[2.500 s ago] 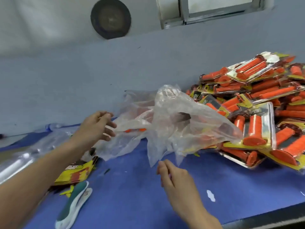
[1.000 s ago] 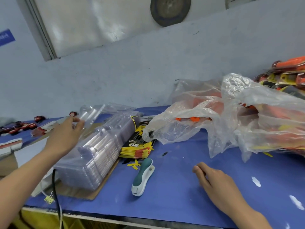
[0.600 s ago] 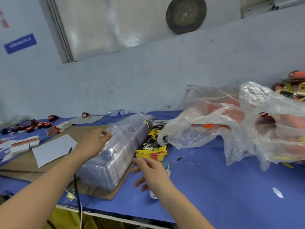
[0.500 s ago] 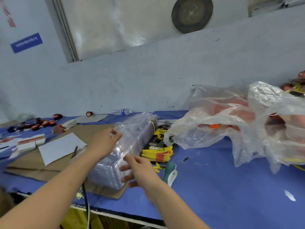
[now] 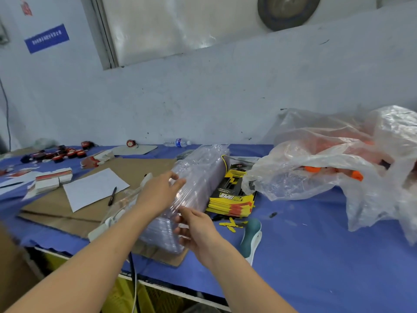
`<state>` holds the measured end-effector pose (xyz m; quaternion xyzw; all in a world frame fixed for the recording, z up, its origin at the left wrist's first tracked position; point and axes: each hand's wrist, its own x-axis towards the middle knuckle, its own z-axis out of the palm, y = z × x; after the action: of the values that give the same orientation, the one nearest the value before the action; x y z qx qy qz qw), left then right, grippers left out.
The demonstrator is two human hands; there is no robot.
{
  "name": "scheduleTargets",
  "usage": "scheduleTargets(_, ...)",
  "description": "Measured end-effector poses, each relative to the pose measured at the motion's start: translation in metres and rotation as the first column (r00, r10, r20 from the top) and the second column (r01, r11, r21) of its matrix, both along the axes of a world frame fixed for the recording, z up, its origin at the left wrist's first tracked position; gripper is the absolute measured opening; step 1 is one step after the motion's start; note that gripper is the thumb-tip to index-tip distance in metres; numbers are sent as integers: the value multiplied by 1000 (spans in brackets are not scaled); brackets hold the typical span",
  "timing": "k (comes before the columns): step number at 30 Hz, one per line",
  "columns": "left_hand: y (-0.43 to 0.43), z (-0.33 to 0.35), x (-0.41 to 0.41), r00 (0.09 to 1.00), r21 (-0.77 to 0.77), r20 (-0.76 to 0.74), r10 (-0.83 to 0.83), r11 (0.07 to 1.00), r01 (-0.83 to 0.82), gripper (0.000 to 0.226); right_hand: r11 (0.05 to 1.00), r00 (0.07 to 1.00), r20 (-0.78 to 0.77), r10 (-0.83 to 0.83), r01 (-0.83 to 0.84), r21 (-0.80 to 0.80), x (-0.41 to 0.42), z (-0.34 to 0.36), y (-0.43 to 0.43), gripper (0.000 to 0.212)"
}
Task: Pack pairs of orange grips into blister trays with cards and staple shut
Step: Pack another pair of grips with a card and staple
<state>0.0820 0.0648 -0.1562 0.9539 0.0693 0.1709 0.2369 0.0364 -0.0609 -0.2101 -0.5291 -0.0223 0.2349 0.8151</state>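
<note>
Found the right hand [image 5: 198, 231] nearest, fingers curled against the near right edge of the stack of clear blister trays [image 5: 200, 175] — could not tell whether pinching one. Found the left hand [image 5: 158, 193] just beyond, fingers loose and fairly straight, resting on the stack's left side. Saw the stack lying on the bench [image 5: 316, 256], long axis running away from both hands. Noted yellow cards [image 5: 232, 197] touching its right side, and farther right, orange grips [image 5: 312, 169] inside a plastic bag [image 5: 327, 184] — nearer the right hand.

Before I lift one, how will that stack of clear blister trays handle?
Likely light and flexible: the stack of blister trays is thin clear plastic. Its gloss suggests slippery. Nested on its side, it may fan apart.
</note>
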Motion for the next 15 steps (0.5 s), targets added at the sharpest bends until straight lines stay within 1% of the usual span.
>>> scheduleTargets(2, 3, 5, 0, 1000, -21, 9, -13, 1000, 14, 42, 998, 1000, 17, -13, 14, -67, 3, -1, 2, 13)
scheduleTargets(4, 6, 17, -1, 998, -110, 45, -35, 993, 39, 42, 992, 998, 52, -30, 36, -124, 6, 2, 4, 12)
scheduleTargets(6, 9, 34, -5, 993, -174, 116, -28, 984, 48, 40, 985, 995, 85, -45, 58, -164, 8, 5, 7, 10)
scheduleTargets(9, 17, 65, -12, 972, -137, 233, 34, 991, -2, 35, 972, 994, 93, -63, 82, -220, 10, 10, 13, 10)
scheduleTargets(11, 19, 83, -18, 954, -158, 288, 81, 987, -36, 35, 967, 993, 84, -83, 100, -234, 10, 13, 16, 14)
scheduleTargets(13, 21, 97, -26, 929, -209, 356, 104, 978, -29, 37, 967, 993, 72, -93, 108, -231, 11, 15, 18, 20)
scheduleTargets(15, 21, 109, -35, 895, -282, 432, 109, 959, 19, 38, 965, 995, 79, -68, 85, -247, 10, 15, 16, 23)
